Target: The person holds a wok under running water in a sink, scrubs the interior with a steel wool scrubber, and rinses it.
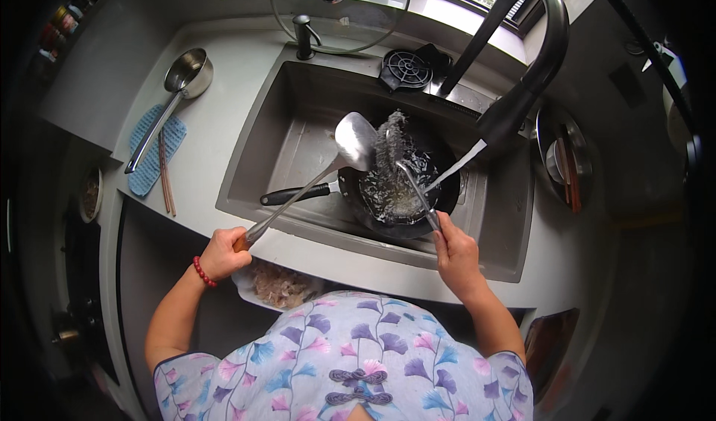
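Observation:
My left hand point(225, 253), with a red bead bracelet at the wrist, grips the wooden end of a metal wok spatula point(356, 140), whose blade is raised over the sink. In my right hand point(457, 253) is the metal handle of a bristled scrubbing brush point(391, 144); its bristles are above the pan, partly overlapping splashing water. The dark frying pan point(411, 229) lies in the grey sink point(268, 136), its black handle point(295, 194) pointing left. Water runs from the black pull-out faucet point(506, 108) into the pan.
A steel ladle-like saucepan point(196, 74), a blue cloth point(142, 180) and chopsticks point(163, 175) lie left of the sink. Behind stand a glass lid point(369, 24) and a soap dispenser point(304, 38). A metal bowl point(579, 141) holds utensils at right. Food waste point(282, 287) fills a container below the counter edge.

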A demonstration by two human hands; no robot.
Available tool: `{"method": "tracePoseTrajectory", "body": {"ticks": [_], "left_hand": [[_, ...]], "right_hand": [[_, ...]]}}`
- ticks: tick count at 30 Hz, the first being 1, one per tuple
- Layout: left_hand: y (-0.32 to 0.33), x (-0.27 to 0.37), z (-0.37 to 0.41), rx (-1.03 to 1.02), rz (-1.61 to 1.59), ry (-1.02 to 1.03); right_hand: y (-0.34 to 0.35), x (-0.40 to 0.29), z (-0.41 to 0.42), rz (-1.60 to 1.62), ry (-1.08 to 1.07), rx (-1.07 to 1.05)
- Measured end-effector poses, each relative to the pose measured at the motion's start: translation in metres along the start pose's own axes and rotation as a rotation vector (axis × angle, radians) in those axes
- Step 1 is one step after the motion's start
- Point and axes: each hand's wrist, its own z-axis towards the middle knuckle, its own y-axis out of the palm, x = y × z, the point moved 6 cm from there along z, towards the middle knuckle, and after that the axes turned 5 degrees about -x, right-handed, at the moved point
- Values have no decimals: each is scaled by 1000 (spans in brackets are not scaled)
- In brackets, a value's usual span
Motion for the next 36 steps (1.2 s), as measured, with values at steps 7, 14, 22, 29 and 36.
{"method": "tracePoseTrajectory", "body": {"ticks": [7, 14, 22, 29, 36], "left_hand": [[13, 5, 6, -63, -59, -11], [48, 38, 10, -367, -733, -352], [57, 83, 19, -557, -1145, -450], [-30, 36, 36, 266, -179, -88], [-28, 39, 36, 303, 209, -24]], "right_hand": [[10, 38, 4, -103, 191, -113], [8, 3, -3, -128, -40, 85], [43, 21, 6, -414, 69, -71], [49, 63, 4, -349, 211, -309], [35, 21, 10, -73, 100, -191]]}}
